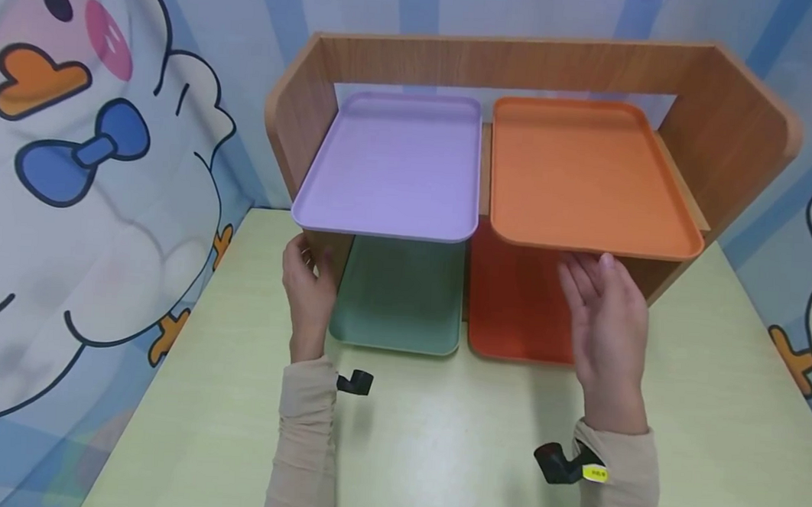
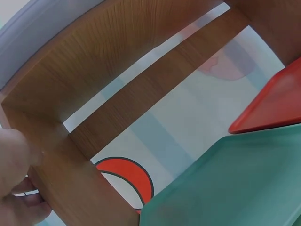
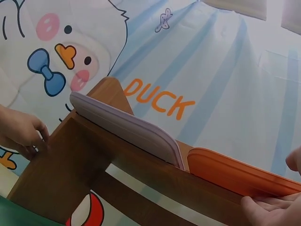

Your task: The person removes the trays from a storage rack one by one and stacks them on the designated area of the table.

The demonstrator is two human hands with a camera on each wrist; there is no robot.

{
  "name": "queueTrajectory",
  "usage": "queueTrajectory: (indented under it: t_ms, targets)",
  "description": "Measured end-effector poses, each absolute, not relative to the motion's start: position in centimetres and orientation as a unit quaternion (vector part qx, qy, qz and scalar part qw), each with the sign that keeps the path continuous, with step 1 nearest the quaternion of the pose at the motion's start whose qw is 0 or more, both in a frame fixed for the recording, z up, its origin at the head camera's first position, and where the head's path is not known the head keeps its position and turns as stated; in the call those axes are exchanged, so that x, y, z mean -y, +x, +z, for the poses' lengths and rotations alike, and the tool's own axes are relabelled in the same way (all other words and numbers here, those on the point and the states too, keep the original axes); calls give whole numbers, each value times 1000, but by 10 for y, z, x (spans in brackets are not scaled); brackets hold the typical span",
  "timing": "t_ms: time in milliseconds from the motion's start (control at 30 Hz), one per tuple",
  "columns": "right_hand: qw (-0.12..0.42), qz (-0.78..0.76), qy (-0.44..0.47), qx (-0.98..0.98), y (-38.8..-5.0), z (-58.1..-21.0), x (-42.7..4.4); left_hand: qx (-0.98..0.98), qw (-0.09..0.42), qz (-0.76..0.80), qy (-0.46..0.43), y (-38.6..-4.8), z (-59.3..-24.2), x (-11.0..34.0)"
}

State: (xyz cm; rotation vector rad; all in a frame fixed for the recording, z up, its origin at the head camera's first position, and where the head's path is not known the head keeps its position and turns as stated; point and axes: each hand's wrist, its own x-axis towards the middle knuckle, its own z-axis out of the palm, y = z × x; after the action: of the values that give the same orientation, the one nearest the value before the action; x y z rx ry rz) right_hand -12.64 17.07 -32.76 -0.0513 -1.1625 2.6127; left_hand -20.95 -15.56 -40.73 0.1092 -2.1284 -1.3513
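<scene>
A two-tier wooden shelf (image 1: 519,64) holds a purple tray (image 1: 393,165) and an orange tray (image 1: 592,175) on top. A green tray (image 1: 404,295) and a red tray (image 1: 520,305) lie on the lower level. My left hand (image 1: 311,291) grips the front edge of the shelf's left side panel, with the thumb (image 2: 14,153) and curled fingers (image 2: 30,207) about the board. My right hand (image 1: 609,329) is palm up at the orange tray's front edge, its fairly straight fingers reaching under the rim. The thumb sits near that edge; whether it presses the tray is unclear.
The shelf stands on a pale green table (image 1: 437,439) against a blue striped cloth backdrop (image 1: 419,5) with cartoon ducks. A black wrist mount (image 1: 355,382) shows on the left sleeve and another mount (image 1: 560,464) on the right.
</scene>
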Motion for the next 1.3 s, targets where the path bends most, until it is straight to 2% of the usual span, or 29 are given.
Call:
queueTrajectory:
  t_ms: [700, 1300]
  targets:
    - [152, 953, -29, 262, -142, -328, -170, 814, 315, -484, 66, -217, -411, 161]
    - [175, 957, -38, 229, -149, -324, -169, 819, 331, -463, 68, -219, -412, 161]
